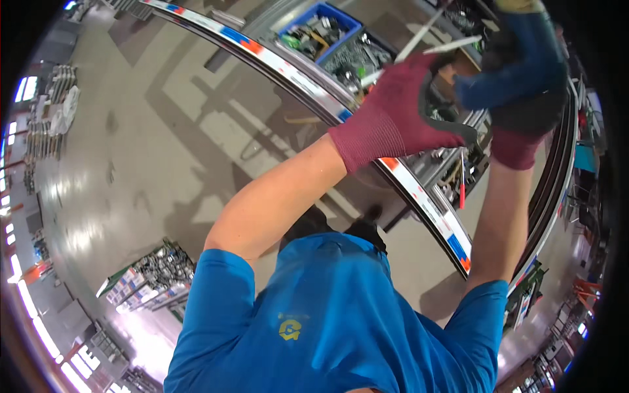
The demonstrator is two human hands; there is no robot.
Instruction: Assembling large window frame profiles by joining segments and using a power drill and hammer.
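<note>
Glossy workshop floor (pixel 196 141) | blue parts bin (pixel 345 16) beyond | left hand (pixel 406 108): thumb and fingers parted | right hand (pixel 529 116): clasped around blurred blue object (pixel 540 69), kind unclear

A blue bin (pixel 342 15) of small parts is carried by the desk (pixel 308 65), with metal pieces (pixel 360 60) heaped alongside (loose or binned cannot be told) and a red-handled tool (pixel 462 196) seen farther along.
</note>
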